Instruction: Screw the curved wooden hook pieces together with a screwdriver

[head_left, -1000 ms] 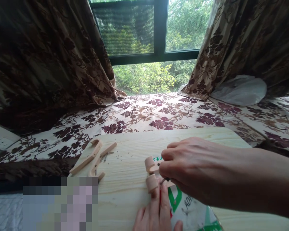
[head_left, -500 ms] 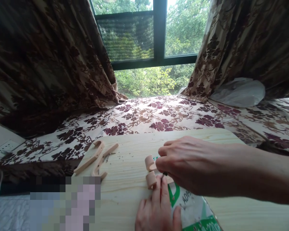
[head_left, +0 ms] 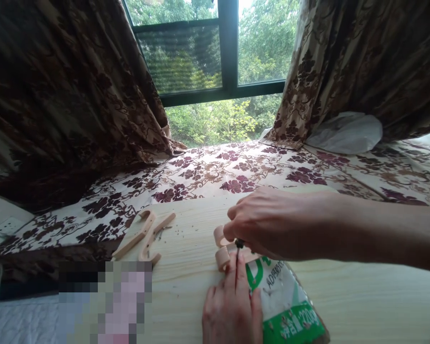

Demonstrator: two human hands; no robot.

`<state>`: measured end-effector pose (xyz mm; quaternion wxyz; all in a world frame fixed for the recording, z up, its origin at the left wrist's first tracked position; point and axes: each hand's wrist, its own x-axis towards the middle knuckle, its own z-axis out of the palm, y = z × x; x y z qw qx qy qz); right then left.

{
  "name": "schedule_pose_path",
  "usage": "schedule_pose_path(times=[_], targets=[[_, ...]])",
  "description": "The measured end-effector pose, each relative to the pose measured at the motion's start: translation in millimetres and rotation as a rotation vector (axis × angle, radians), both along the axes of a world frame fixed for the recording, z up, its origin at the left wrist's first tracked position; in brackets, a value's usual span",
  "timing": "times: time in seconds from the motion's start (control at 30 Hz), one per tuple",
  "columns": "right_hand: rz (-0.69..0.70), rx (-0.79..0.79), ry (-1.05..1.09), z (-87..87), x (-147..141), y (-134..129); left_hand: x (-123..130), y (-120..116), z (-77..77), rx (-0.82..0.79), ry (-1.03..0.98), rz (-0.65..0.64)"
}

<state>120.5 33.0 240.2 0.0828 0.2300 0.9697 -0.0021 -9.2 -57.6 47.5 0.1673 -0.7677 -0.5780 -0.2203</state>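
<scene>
Two curved light wooden pieces (head_left: 222, 258) lie side by side at the top end of a green and white printed packet (head_left: 290, 301). My left hand (head_left: 231, 306) rests with its fingertips on the nearer piece, pressing it down. Above, my right hand (head_left: 261, 222) is closed around a small dark-ended tool (head_left: 239, 243), whose thin shaft points down between my left fingers. Most of the tool is hidden by my right hand.
Curved wooden hooks (head_left: 146, 239) lie on the left of the pale wooden board (head_left: 179, 286), with screws (head_left: 160, 233) beside them. Behind the board are a floral cloth (head_left: 208, 172), curtains, a window and a white plastic bag (head_left: 347, 134).
My right hand has moved up and slightly left, lifting and uprighting the tool. More of the packet shows. The view has shifted slightly.
</scene>
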Motion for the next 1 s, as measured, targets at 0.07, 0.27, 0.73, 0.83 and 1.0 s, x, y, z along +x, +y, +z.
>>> schedule_pose_path(times=[0.07,0.27,0.73,0.83,1.0], targets=[[0.042,0.019,0.014,-1.2,0.5,-1.9,0.1,0.0,1.7,-0.01,0.009,0.0],[-0.038,0.059,0.04,-4.2,-2.0,-1.7,-0.7,-0.2,3.5,-0.052,0.02,0.017],[-0.064,0.034,0.023,-13.4,-4.5,7.5,-1.0,0.9,7.3,-0.094,0.035,0.002],[-0.141,0.008,-0.034,-5.7,-6.9,9.8,-1.1,1.0,7.5,-0.094,0.033,0.002],[0.002,-0.046,-0.072,2.0,-4.7,6.4,-1.8,0.3,5.5,-0.078,0.023,0.003]])
